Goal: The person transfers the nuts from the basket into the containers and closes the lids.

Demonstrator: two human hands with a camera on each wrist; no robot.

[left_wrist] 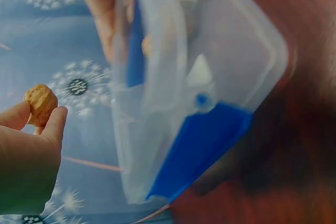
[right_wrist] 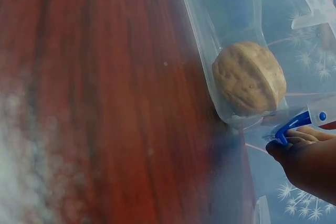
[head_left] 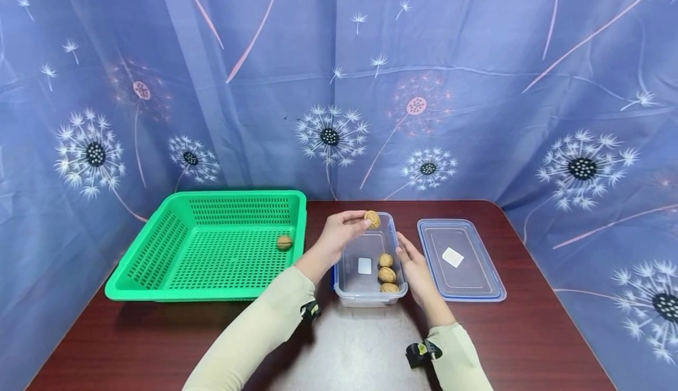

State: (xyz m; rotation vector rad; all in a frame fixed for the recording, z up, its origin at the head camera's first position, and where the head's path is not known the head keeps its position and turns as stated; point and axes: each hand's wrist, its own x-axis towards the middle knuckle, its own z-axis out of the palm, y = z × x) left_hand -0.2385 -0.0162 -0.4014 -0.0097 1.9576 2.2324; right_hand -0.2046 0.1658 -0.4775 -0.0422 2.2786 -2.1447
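Observation:
A clear plastic food container with blue latches stands uncovered on the table. Along its right side, inside, several walnuts lie in a row. My left hand pinches a walnut between thumb and fingertips above the far part of the container. The same walnut shows in the left wrist view, beyond the container wall. My right hand holds the container's right side, its fingers by a blue latch. One walnut shows through the wall in the right wrist view.
To the left, a green plastic basket has a single walnut near its right wall. A clear lid with a blue seal lies flat on the right. Behind the table hangs a blue dandelion-print cloth.

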